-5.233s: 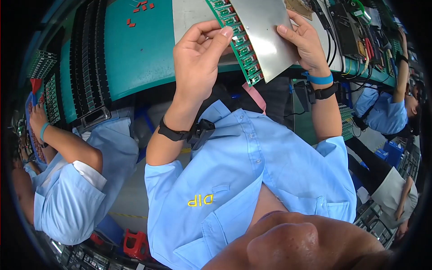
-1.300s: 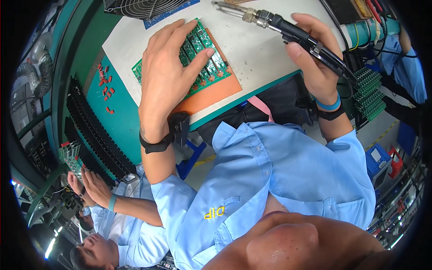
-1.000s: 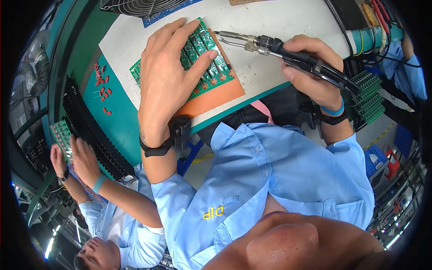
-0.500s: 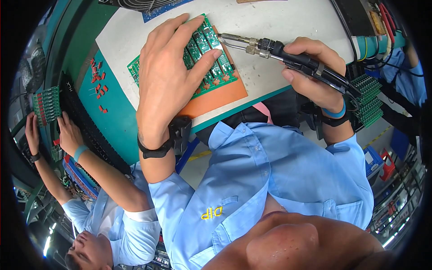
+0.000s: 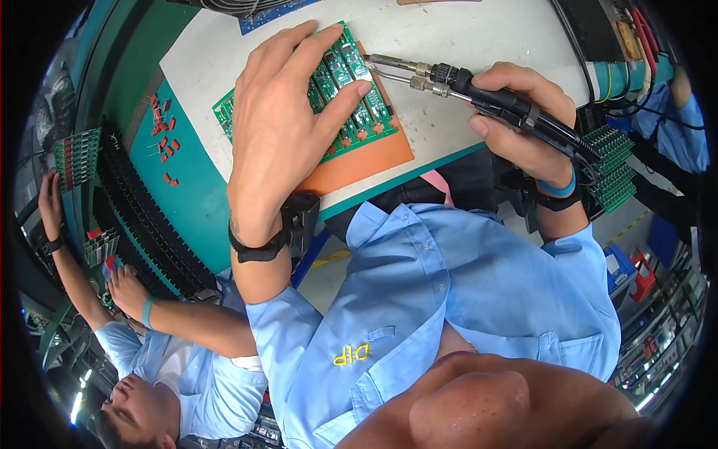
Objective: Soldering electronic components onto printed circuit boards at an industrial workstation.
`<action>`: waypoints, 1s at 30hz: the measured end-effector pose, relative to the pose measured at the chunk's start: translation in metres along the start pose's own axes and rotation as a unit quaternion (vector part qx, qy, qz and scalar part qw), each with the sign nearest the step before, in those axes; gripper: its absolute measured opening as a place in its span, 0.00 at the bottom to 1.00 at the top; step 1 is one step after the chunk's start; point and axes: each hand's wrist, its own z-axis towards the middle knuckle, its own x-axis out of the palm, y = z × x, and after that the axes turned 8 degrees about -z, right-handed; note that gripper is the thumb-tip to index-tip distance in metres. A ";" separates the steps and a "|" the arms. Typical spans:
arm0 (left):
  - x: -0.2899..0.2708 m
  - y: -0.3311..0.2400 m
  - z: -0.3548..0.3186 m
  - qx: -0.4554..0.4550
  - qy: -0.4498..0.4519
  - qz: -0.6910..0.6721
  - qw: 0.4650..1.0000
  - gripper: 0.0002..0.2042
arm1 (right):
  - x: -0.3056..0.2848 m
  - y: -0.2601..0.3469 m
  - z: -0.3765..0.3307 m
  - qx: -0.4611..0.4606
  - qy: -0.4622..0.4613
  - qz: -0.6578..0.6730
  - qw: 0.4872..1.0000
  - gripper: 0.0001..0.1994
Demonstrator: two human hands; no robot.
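**Soldering iron at the edge of a held-down circuit board**

Head view, looking down. Left hand, upper centre of the frame, lies flat with fingers spread over a green circuit board, pressing on it; the hand is open, not clamped around anything. The board rests on an orange mat, which lies on the white counter. A black strap sits on the left wrist.

Right hand, upper right, is closed tight around the black handle of a soldering iron. The iron points toward the left of the frame, its metal tips just at the board's right edge, near the left fingertips. Whether the tips touch the board cannot be told. A blue band circles the right wrist. A dark cable runs from the handle toward the right rim.

Left of the counter, small red parts lie scattered on a teal surface. Beside it, a long black rack runs diagonally. Lower left: another person in a blue shirt, one hand on a green board at the left rim. More green boards are stacked at the right.
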 end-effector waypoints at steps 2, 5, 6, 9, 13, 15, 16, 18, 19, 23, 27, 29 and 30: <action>0.000 0.000 0.000 0.002 0.000 0.003 1.000 0.26 | -0.001 0.000 0.000 -0.005 -0.002 -0.002 1.000 0.20; 0.000 -0.001 0.000 -0.001 0.001 0.004 1.000 0.26 | 0.000 -0.001 -0.001 -0.006 -0.006 0.000 1.000 0.21; 0.000 -0.001 0.000 0.000 0.001 0.004 1.000 0.26 | 0.000 -0.002 -0.002 -0.004 -0.009 0.003 1.000 0.21; 0.000 -0.001 0.000 0.001 -0.001 0.005 1.000 0.26 | 0.002 -0.005 -0.003 -0.004 -0.028 0.018 0.999 0.20; 0.000 -0.001 0.000 0.000 -0.002 0.000 1.000 0.26 | 0.003 -0.007 -0.006 -0.008 -0.059 0.043 0.997 0.20; 0.000 0.000 0.000 0.001 -0.001 0.003 1.000 0.26 | 0.003 -0.005 -0.007 -0.019 -0.061 0.058 0.996 0.20; 0.000 0.000 0.000 -0.001 -0.002 0.001 1.000 0.26 | 0.003 -0.003 -0.007 -0.015 -0.054 0.050 0.997 0.20; -0.001 0.001 0.001 0.010 -0.006 0.009 1.000 0.26 | 0.006 0.000 -0.007 -0.031 -0.053 0.070 0.996 0.20; -0.002 0.001 0.001 0.020 -0.009 0.014 1.000 0.25 | 0.007 0.002 -0.007 -0.034 -0.050 0.080 0.995 0.21; -0.007 0.003 -0.002 0.023 -0.022 0.017 0.999 0.25 | 0.010 0.009 -0.003 -0.036 -0.016 0.049 0.998 0.21; -0.009 0.005 -0.004 0.014 -0.013 0.017 1.000 0.25 | 0.012 0.012 0.001 -0.021 -0.007 0.023 1.000 0.21; -0.009 0.005 -0.005 0.009 -0.006 0.018 1.000 0.25 | 0.013 0.012 0.003 -0.028 -0.006 0.011 1.000 0.20; -0.008 0.006 -0.006 0.008 -0.006 0.016 1.000 0.24 | 0.014 0.011 0.004 -0.029 -0.005 0.004 1.000 0.20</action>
